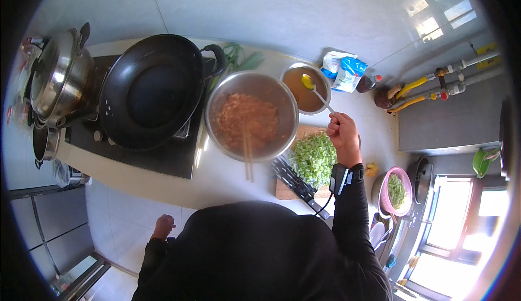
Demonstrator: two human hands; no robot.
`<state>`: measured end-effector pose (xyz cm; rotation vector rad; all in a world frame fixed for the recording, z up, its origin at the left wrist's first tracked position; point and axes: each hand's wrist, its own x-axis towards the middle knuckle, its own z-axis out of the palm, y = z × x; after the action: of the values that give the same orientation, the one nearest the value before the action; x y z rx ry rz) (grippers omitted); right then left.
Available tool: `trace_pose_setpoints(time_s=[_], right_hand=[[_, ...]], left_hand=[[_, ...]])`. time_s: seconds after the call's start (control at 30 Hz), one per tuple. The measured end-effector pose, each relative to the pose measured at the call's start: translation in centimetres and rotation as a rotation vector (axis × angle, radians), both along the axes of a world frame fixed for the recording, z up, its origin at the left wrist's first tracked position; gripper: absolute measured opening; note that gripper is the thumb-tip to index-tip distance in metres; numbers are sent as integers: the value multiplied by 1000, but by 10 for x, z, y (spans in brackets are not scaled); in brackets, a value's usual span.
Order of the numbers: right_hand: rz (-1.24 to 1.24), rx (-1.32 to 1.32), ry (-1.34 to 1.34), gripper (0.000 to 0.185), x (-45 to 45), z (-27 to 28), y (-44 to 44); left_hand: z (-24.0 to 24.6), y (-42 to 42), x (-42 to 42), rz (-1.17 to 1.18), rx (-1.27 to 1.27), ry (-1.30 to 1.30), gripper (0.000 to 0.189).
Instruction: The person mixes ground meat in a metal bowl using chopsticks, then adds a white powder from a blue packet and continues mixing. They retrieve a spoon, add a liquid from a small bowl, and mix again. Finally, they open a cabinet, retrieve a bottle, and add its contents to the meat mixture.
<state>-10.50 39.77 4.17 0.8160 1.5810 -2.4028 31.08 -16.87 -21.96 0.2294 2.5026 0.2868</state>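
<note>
My right hand [344, 134] grips the thin handle of a metal spoon [322, 98]. The bowl of the spoon, with something yellow in it, is over a metal bowl of brownish liquid [299, 91]. To its left stands a larger steel bowl [215, 132] of pinkish minced meat [248, 117], a pair of chopsticks [249, 160] leaning out over its front rim. Chopped green vegetable [313, 158] is heaped on a wooden cutting board [287, 193], near my right wrist. Beside my body, off the counter, my left hand [164, 224] is curled with nothing visible in it.
A black wok [158, 85] sits on the cooktop [179, 160], next to a lidded steel pot [67, 77]. A dark-bladed cleaver [295, 183] lies across the board. Blue-and-white packets [346, 73] and a bottle [367, 83] stand by the wall. Ginger [371, 169] lies near a pink basket [407, 183].
</note>
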Motion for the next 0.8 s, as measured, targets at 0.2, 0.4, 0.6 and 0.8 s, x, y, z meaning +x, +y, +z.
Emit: trace_pose_setpoints(time_s=[0.2, 0.4, 0.6, 0.8], right_hand=[[64, 52, 66, 13, 15, 23, -15], [223, 290, 156, 15, 44, 50, -55], [335, 1120, 492, 13, 69, 74, -83], [312, 1472, 836, 7, 83, 91, -92]], left_hand=[[-12, 0, 9, 162, 69, -53, 18], [-11, 2, 10, 100, 24, -117, 18], [-17, 3, 17, 893, 421, -294, 23], [-56, -14, 36, 731, 420, -196, 22]])
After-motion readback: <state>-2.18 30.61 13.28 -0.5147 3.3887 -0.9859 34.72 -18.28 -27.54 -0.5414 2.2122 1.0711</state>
